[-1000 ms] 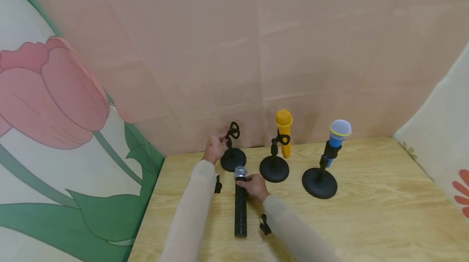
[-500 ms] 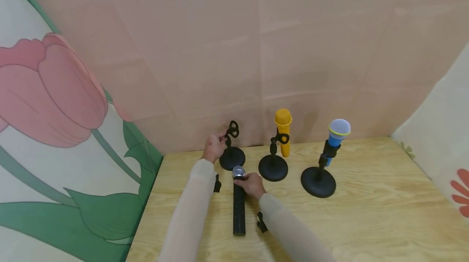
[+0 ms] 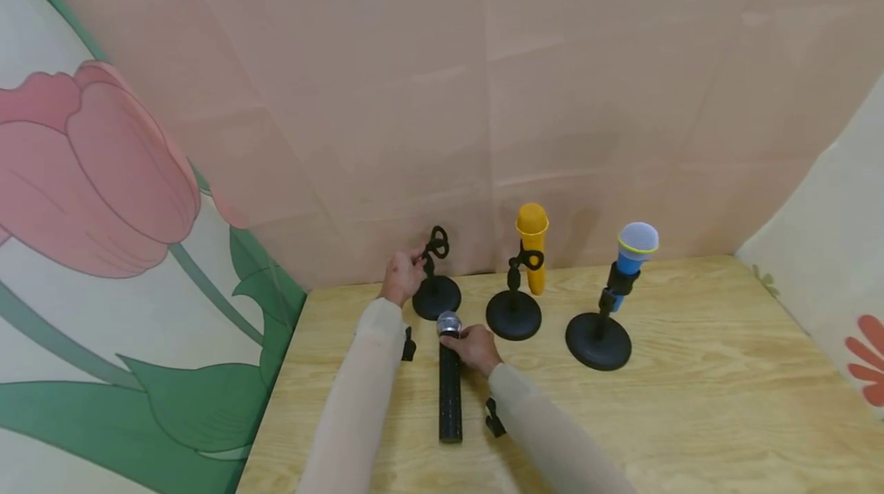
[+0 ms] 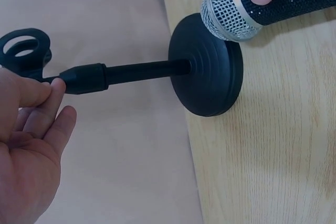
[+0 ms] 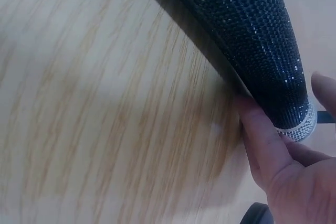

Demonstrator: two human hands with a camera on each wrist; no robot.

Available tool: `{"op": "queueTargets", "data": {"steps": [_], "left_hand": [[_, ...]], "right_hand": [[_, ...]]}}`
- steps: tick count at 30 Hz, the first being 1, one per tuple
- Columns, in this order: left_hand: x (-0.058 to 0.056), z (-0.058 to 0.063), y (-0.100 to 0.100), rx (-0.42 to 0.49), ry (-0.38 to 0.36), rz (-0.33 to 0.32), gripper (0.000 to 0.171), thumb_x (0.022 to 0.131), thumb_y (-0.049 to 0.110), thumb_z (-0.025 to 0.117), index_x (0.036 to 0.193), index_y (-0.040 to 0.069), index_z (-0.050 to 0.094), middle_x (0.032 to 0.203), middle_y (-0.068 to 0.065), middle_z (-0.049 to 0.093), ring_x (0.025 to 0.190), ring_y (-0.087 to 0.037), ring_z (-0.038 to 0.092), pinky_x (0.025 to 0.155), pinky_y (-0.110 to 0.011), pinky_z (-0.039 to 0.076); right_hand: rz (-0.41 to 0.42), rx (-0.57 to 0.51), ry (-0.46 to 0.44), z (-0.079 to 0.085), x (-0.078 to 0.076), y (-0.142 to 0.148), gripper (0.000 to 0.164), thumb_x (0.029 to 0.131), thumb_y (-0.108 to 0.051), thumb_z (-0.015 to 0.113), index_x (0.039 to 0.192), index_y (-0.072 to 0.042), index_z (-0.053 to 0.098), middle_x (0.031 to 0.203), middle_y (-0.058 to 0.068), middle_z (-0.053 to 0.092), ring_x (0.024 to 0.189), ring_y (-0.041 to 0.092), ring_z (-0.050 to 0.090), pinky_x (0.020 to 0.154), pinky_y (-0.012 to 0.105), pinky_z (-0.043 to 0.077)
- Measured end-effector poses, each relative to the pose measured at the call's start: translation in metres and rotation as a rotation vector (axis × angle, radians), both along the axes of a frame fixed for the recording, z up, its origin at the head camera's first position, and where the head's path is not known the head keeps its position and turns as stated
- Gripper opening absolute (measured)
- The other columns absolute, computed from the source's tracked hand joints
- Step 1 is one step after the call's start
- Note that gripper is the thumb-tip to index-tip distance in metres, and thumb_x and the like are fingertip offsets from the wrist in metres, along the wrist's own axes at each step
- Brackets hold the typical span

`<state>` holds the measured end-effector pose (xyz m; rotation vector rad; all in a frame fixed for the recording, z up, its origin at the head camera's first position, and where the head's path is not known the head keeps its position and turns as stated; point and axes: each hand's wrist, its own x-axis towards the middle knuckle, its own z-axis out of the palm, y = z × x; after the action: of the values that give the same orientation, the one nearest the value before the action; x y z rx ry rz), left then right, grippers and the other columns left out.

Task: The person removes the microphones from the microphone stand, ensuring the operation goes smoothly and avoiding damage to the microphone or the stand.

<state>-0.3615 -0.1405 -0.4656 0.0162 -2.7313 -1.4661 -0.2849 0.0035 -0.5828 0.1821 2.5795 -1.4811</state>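
Standing near held stand point(image 3: 437, 301): yellow microphone point(image 3: 532, 222)

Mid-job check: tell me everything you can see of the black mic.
The black mic has a long, straight body in glittery, textured black, a silver collar and a rounded mesh head that looks metallic. Its tail points toward the person, its head toward the base of the leftmost stand. The right hand pinches it just below the head. Whether it is lifted off the table is unclear.
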Motion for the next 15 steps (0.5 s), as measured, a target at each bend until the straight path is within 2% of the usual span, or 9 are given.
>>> {"op": "queueTargets", "data": {"steps": [9, 12, 13, 15], "left_hand": [[0.0002, 0.0008, 0.0005, 0.017, -0.003, 0.003, 0.040, 0.099, -0.004, 0.055, 0.135, 0.010, 0.064, 0.117, -0.017, 0.069, 0.115, -0.031, 0.060, 0.096, -0.040, 0.050], [0.0012, 0.0015, 0.0011, 0.001, -0.001, 0.009, 0.040, 0.099, -0.003, 0.055, 0.135, 0.011, 0.064, 0.116, -0.015, 0.070, 0.111, -0.027, 0.061, 0.091, -0.035, 0.050], [0.0013, 0.0015, 0.0014, 0.011, -0.005, 0.013, 0.039, 0.099, -0.003, 0.055, 0.135, 0.011, 0.064, 0.115, -0.015, 0.070, 0.107, -0.025, 0.061, 0.087, -0.031, 0.050], [0.0009, 0.0019, 0.0022, 0.129, -0.043, 0.032, 0.034, 0.101, 0.001, 0.055, 0.132, 0.008, 0.066, 0.112, -0.015, 0.068, 0.092, -0.020, 0.058, 0.076, -0.025, 0.045]], "right_hand": [[-0.007, -0.029, -0.024, -0.0023, 0.0003, 0.0029, 0.032, 0.085, -0.032, 0.081, 0.079, -0.002, 0.070, 0.064, 0.003, 0.059, 0.057, 0.015, 0.054, 0.050, 0.026, 0.042], [0.002, -0.023, -0.012, -0.0017, 0.0015, 0.0041, 0.033, 0.085, -0.032, 0.081, 0.079, -0.001, 0.070, 0.063, 0.003, 0.058, 0.057, 0.015, 0.054, 0.049, 0.026, 0.042], [0.003, -0.021, -0.012, -0.0014, 0.0018, 0.0045, 0.033, 0.085, -0.033, 0.080, 0.079, -0.001, 0.071, 0.063, 0.002, 0.058, 0.057, 0.015, 0.053, 0.049, 0.026, 0.042], [0.010, -0.014, -0.010, -0.0013, 0.0021, 0.0056, 0.033, 0.085, -0.033, 0.080, 0.078, -0.002, 0.071, 0.063, 0.002, 0.058, 0.056, 0.015, 0.053, 0.049, 0.026, 0.041]]}}
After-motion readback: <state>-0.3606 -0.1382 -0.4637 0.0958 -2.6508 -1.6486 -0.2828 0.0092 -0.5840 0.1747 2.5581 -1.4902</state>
